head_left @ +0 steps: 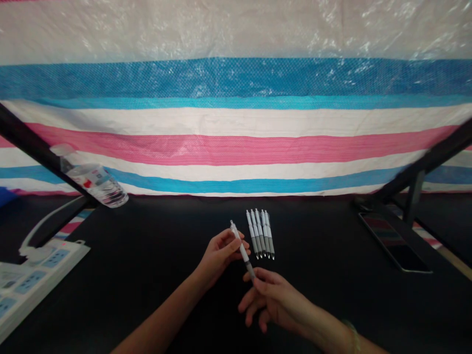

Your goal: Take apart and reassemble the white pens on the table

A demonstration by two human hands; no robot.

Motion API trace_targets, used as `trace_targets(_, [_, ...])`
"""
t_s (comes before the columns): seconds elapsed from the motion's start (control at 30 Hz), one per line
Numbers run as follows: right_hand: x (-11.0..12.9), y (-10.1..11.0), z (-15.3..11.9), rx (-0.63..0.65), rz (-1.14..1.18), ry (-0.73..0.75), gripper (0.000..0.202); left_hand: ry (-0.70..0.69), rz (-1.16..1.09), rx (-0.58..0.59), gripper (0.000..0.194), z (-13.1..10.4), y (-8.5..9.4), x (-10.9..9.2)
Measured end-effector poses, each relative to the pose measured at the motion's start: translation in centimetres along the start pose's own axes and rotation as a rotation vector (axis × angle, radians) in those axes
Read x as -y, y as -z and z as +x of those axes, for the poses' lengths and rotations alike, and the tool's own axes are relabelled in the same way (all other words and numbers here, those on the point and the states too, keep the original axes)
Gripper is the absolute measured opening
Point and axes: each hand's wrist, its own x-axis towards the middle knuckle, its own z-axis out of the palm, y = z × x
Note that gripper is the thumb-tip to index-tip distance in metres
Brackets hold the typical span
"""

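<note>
A white pen (241,247) with a grey grip is held above the black table, tilted with its clicker end up and to the left. Round its white upper barrel, the thumb and fingers of my left hand (221,251) are closed. My right hand (271,299) pinches the grey tip end between thumb and forefinger, its other fingers loosely spread. Just beyond my hands, several matching pens (260,234) lie side by side in a row, tips toward me.
On the left are a white power strip (40,275) with a plugged-in cable and a clear water bottle (98,184). A dark phone (394,242) lies at the right. Black bars (435,157) slant along both sides, with a striped plastic sheet (236,147) behind the black table (165,231).
</note>
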Motion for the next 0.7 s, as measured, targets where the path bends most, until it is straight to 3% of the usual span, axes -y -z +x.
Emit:
trace_targets(0.17, [-0.34, 0.31, -0.02, -0.025, -0.033, 0.0, 0.044, 0.001, -0.001, -0.002, 0.03, 0.11, 0.09, 0.06])
trace_targets(0.7, [-0.08, 0.12, 0.07, -0.02, -0.021, -0.027, 0.053, -0.005, 0.007, -0.042, 0.032, 0.32, 0.29, 0.37])
